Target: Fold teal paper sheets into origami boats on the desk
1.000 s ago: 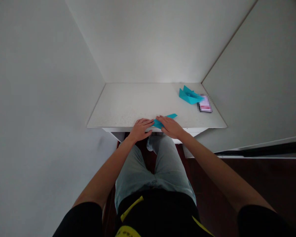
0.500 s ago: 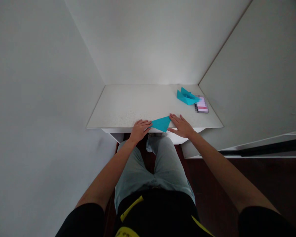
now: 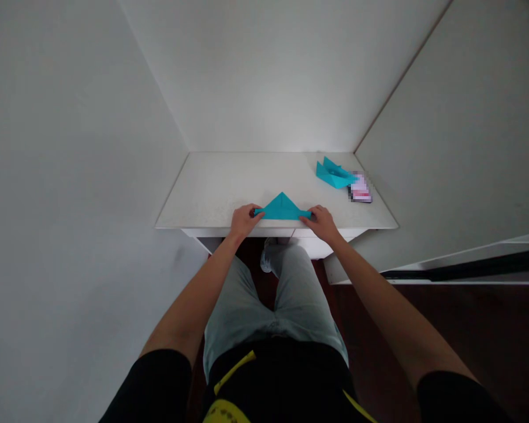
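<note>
A folded teal paper triangle [image 3: 282, 208] lies near the front edge of a white table [image 3: 220, 188], its point facing away from me. My left hand [image 3: 243, 220] pinches its left corner. My right hand [image 3: 321, 221] pinches its right corner. Both hands rest on the tabletop with fingers closed on the paper.
A finished teal paper boat [image 3: 332, 173] sits at the table's back right, next to a small pink and dark object [image 3: 361, 189]. White walls enclose the table on the left, back and right. My legs are under the front edge.
The paper has been turned or refolded into an upright triangle. My right hand moved from lying flat beside it to pinching its right corner; my left hand now grips the left corner.
</note>
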Action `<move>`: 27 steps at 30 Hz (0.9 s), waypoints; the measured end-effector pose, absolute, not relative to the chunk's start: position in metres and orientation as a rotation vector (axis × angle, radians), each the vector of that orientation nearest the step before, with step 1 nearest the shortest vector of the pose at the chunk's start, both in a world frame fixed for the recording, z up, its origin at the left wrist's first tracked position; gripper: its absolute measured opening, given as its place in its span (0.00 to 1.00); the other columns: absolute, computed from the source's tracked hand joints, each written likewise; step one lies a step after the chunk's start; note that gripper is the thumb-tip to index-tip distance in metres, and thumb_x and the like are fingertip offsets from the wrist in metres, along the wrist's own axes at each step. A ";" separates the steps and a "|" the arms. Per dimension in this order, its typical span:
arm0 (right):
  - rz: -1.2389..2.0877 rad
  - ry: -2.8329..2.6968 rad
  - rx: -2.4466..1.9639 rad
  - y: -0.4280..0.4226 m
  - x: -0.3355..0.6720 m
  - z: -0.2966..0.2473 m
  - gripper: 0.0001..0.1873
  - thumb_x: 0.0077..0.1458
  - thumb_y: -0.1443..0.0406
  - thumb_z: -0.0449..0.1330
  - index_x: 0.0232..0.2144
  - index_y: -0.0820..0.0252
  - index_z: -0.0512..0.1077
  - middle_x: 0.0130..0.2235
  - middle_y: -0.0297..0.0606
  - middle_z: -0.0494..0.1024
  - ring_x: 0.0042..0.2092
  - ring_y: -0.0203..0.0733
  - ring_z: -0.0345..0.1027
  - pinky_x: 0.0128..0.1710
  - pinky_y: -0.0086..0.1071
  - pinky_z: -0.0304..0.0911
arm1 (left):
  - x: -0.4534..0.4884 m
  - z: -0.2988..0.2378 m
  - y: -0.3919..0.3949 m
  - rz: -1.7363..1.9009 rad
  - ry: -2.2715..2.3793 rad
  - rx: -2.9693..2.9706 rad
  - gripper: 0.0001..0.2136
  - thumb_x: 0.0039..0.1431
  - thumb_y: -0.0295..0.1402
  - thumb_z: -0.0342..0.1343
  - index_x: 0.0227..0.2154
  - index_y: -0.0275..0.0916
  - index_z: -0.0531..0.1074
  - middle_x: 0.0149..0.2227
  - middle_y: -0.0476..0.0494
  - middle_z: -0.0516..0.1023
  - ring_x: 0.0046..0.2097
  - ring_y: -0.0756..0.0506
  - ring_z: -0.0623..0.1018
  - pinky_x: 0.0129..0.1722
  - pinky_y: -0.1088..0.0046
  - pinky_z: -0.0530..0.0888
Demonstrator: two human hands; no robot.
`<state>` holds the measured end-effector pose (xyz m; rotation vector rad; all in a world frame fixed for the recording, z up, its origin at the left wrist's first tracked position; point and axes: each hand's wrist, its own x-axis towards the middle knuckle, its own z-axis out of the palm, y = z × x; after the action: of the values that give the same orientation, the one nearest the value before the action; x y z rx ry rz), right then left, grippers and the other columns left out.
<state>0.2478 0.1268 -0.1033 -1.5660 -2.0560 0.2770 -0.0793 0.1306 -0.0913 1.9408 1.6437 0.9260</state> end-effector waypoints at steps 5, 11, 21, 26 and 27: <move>0.193 -2.013 -1.699 0.131 0.242 -0.109 0.17 0.65 0.51 0.64 0.43 0.58 0.80 0.43 0.48 0.81 0.46 0.57 0.72 0.49 0.47 0.67 | -0.075 -0.096 0.119 0.933 1.682 2.218 0.08 0.70 0.38 0.63 0.43 0.45 0.87 0.47 0.41 0.86 0.48 0.40 0.82 0.53 0.60 0.75; 0.118 -2.084 -1.599 0.118 0.236 -0.101 0.19 0.73 0.56 0.55 0.53 0.55 0.82 0.50 0.49 0.81 0.51 0.57 0.72 0.53 0.50 0.67 | -0.081 -0.099 0.099 0.777 1.489 2.548 0.17 0.76 0.42 0.56 0.60 0.47 0.81 0.63 0.41 0.81 0.61 0.35 0.77 0.62 0.52 0.71; 0.064 -2.348 -1.462 0.077 0.221 -0.096 0.34 0.76 0.51 0.47 0.76 0.55 0.60 0.75 0.48 0.66 0.73 0.62 0.62 0.68 0.61 0.62 | -0.089 -0.109 0.096 0.886 1.304 2.428 0.13 0.73 0.40 0.61 0.54 0.50 0.84 0.59 0.43 0.84 0.63 0.39 0.79 0.71 0.49 0.69; 0.094 -2.360 -1.443 0.069 0.229 -0.102 0.33 0.75 0.50 0.51 0.75 0.55 0.62 0.75 0.47 0.65 0.75 0.59 0.59 0.72 0.61 0.57 | -0.086 -0.111 0.090 0.939 1.324 2.409 0.09 0.72 0.37 0.62 0.50 0.49 0.85 0.55 0.44 0.87 0.60 0.40 0.82 0.72 0.48 0.66; 0.114 -2.345 -1.434 0.071 0.230 -0.102 0.32 0.75 0.50 0.51 0.73 0.55 0.65 0.74 0.47 0.67 0.75 0.59 0.60 0.72 0.61 0.58 | -0.085 -0.110 0.089 0.946 1.341 2.404 0.08 0.73 0.36 0.62 0.49 0.48 0.85 0.54 0.44 0.87 0.60 0.40 0.82 0.72 0.48 0.67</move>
<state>0.2305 0.0705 -0.1022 -1.4342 -2.3450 0.1145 -0.0847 0.0885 -0.1104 2.4043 1.3412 0.9456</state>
